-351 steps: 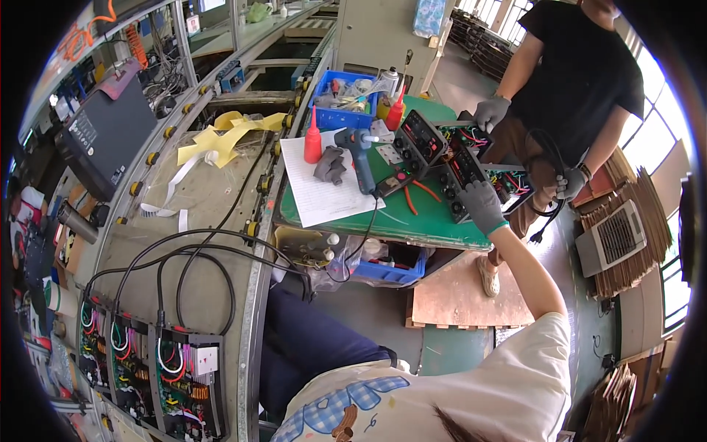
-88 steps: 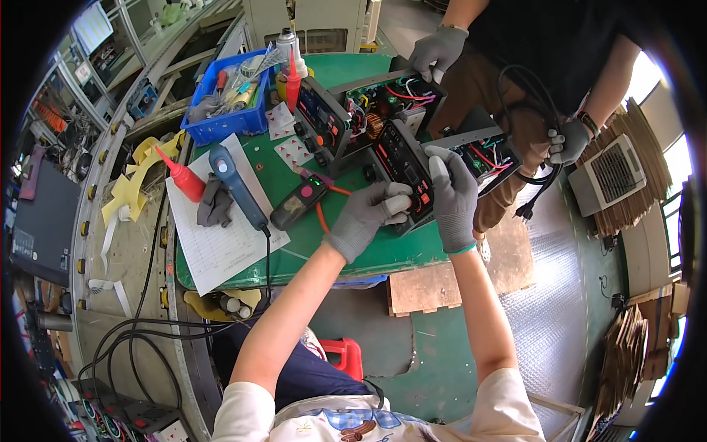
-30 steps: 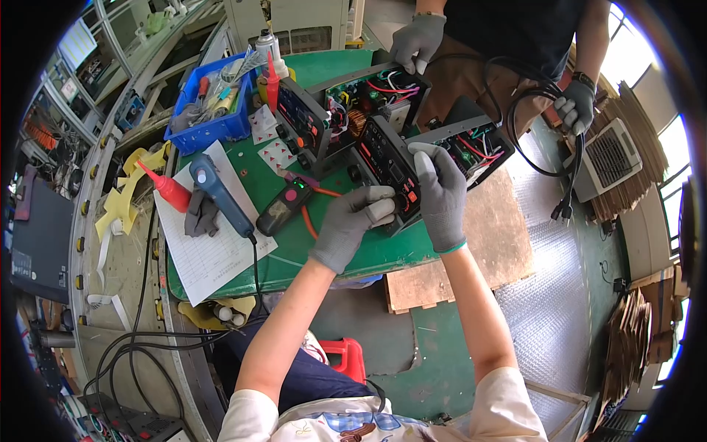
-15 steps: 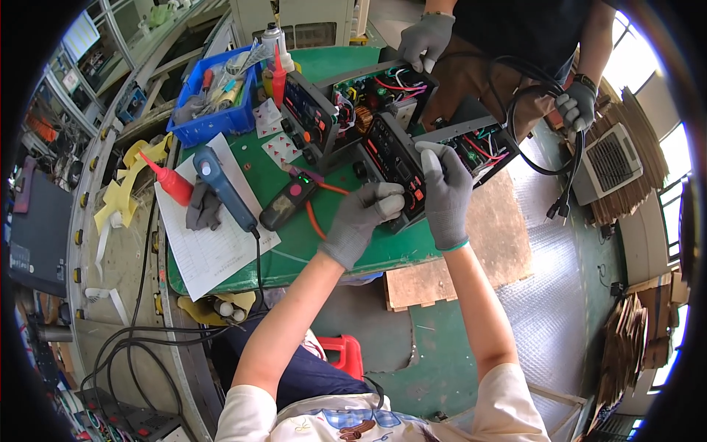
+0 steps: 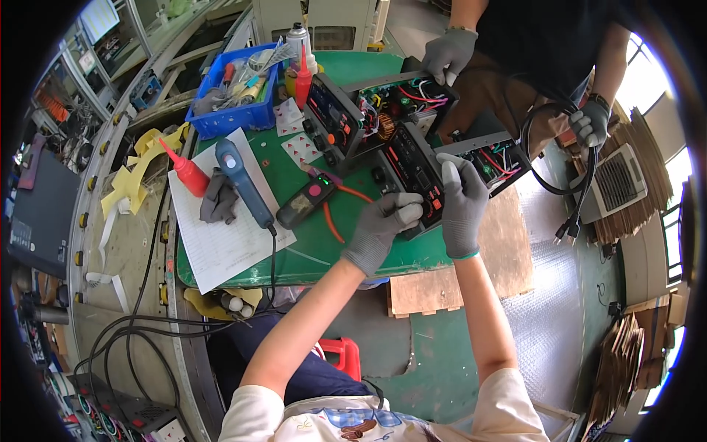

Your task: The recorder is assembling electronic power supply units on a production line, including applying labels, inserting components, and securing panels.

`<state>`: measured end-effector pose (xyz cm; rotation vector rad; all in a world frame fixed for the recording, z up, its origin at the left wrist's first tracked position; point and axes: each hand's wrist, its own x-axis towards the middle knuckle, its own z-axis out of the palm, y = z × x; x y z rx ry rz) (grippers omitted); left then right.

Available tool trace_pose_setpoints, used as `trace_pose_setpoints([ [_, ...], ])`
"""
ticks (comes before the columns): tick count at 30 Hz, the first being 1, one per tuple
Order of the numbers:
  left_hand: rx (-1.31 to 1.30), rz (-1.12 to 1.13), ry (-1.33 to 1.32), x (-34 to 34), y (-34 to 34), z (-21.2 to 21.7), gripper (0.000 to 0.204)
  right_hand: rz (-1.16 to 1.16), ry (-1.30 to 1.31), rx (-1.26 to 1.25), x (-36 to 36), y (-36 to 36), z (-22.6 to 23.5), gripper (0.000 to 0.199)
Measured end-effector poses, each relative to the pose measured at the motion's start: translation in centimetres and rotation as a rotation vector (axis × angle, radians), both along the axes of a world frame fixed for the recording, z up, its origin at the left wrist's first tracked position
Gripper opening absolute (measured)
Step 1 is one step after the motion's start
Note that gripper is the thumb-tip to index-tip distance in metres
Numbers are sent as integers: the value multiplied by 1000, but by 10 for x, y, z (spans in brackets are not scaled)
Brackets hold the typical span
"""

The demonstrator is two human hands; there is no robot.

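Note:
Two open-cased electronic units with dark front panels stand near the table's right side. At the nearer electronic unit [image 5: 414, 177], my gloved right hand [image 5: 464, 206] grips the right edge of the panel, thumb and fingers closed around it. In front of that panel's lower left part is my gloved left hand [image 5: 384, 230], its fingers curled and pinched together; anything between the fingertips is too small to make out. Behind it stands the second electronic unit [image 5: 335, 118], coloured wires and a copper coil showing inside. A co-worker's gloved hand [image 5: 449, 55] rests at its far corner.
The co-worker's other hand [image 5: 589, 124] holds a looped black power cable [image 5: 541, 177]. On the green table [image 5: 309, 261] lie a blue handheld tool [image 5: 243, 184], a dark handheld device [image 5: 308, 200], a red squeeze bottle [image 5: 191, 177], paper sheets and a blue bin [image 5: 234, 121].
The whole view has shifted a little, so things sit farther right and slightly lower. Both my hands keep nearly the same place at the front panel.

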<state>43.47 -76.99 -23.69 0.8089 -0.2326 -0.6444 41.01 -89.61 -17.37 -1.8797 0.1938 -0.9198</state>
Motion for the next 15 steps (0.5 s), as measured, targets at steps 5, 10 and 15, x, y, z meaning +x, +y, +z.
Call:
trace_pose_setpoints([
  [5, 8, 48, -26, -1, -1, -2, 24, 20, -3, 38, 0, 2, 1, 17],
  [10, -10, 73, -165, -3, -2, -5, 25, 4, 28, 44, -2, 2, 2, 18],
  [15, -93, 28, 33, -4, -7, -8, 24, 29, -4, 41, -2, -1, 0, 18],
])
